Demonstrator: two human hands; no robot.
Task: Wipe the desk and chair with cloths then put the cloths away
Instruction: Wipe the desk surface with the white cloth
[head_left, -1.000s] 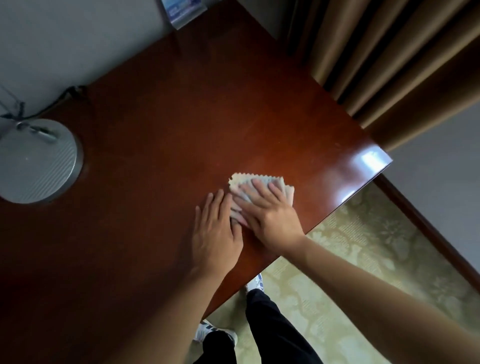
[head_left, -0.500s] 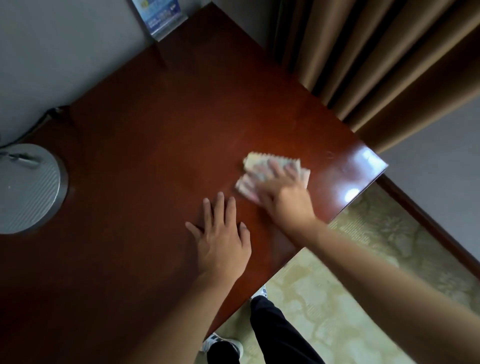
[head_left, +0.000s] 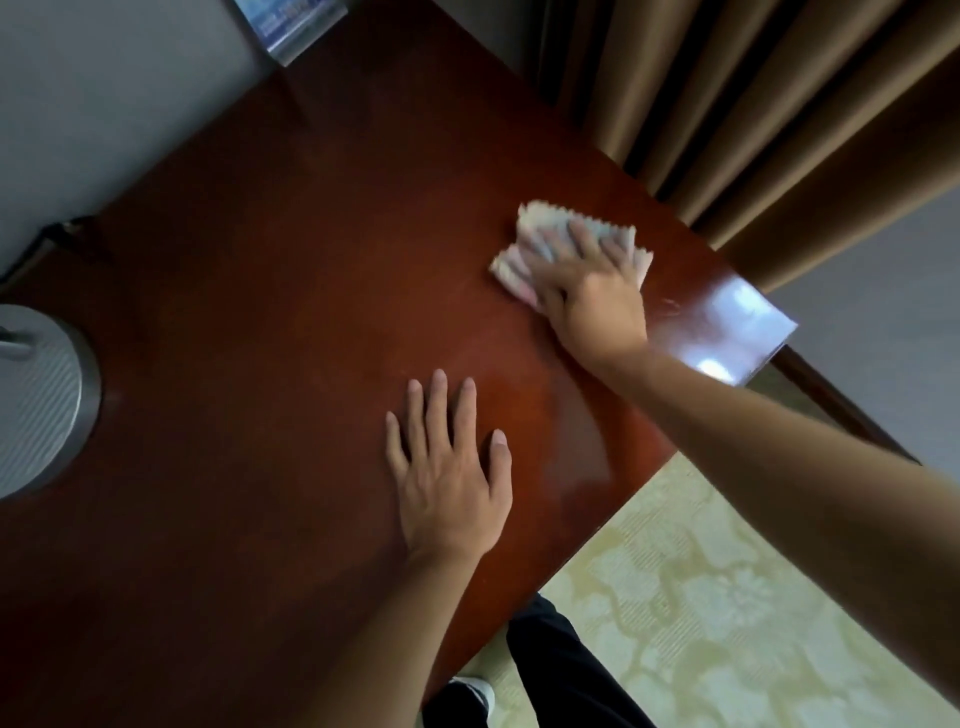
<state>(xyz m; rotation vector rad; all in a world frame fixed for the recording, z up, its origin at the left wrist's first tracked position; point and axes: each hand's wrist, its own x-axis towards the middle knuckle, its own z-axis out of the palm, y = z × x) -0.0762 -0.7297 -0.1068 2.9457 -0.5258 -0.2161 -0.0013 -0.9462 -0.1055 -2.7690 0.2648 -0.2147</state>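
A dark red wooden desk fills most of the view. Near its far right corner lies a folded pale cloth with zigzag edges. My right hand presses flat on the cloth, fingers spread over it, blurred by motion. My left hand rests palm down on the bare desk top near the front edge, fingers apart, holding nothing. No chair is in view.
A round grey lamp base sits at the desk's left side, its cable running to the wall. A blue leaflet holder stands at the back. Brown curtains hang right of the desk. My legs stand on patterned carpet.
My right hand has slid the cloth away from my left hand, toward the desk's far right corner. My left hand let go of the cloth and stays flat on the desk.
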